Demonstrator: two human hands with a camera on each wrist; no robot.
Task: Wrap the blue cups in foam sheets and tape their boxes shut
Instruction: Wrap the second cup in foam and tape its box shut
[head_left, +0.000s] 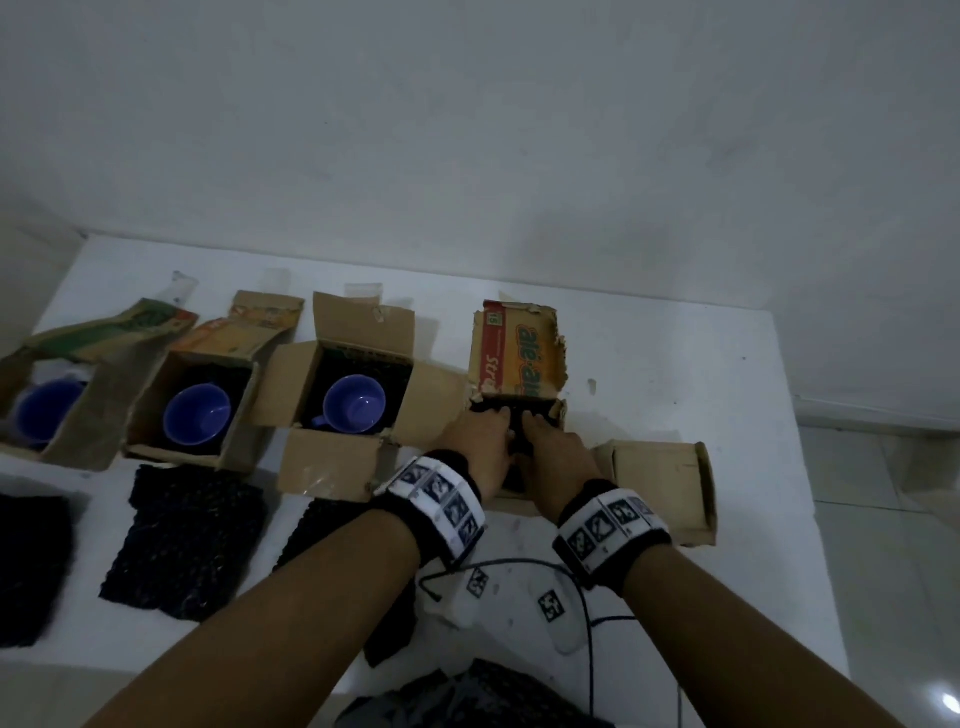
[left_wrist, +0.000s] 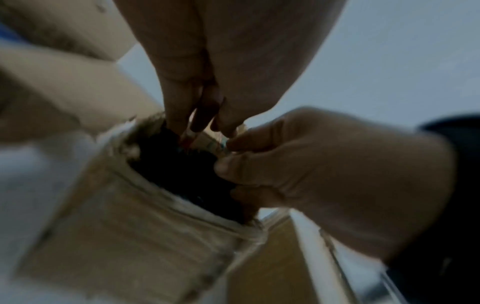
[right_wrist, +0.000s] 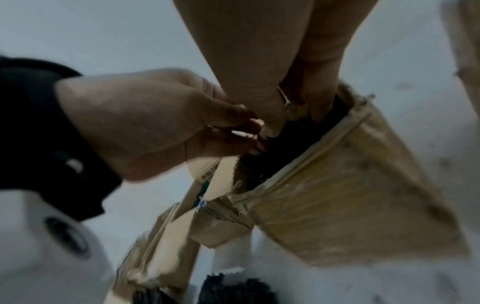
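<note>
Four cardboard boxes stand in a row on the white table (head_left: 675, 374). Three of them hold bare blue cups (head_left: 44, 410) (head_left: 196, 421) (head_left: 354, 404). Both hands reach into the rightmost box (head_left: 514, 353), whose printed flap stands up behind. My left hand (head_left: 485, 439) and right hand (head_left: 553, 441) grip a dark foam bundle (head_left: 517, 421) inside it. The wrist views show the foam (left_wrist: 182, 170) (right_wrist: 288, 139) between the curled fingers of the left hand (left_wrist: 200, 127) (right_wrist: 249, 133) and the right hand (left_wrist: 233, 164) (right_wrist: 298, 115). No cup shows inside the foam.
Dark foam sheets (head_left: 31, 566) (head_left: 187, 540) (head_left: 332, 525) lie in front of the other boxes. This box's right flap (head_left: 660, 483) is folded out flat. White marker-tagged objects (head_left: 561, 613) and black cables lie near my forearms. The table ends at the right, above tiled floor.
</note>
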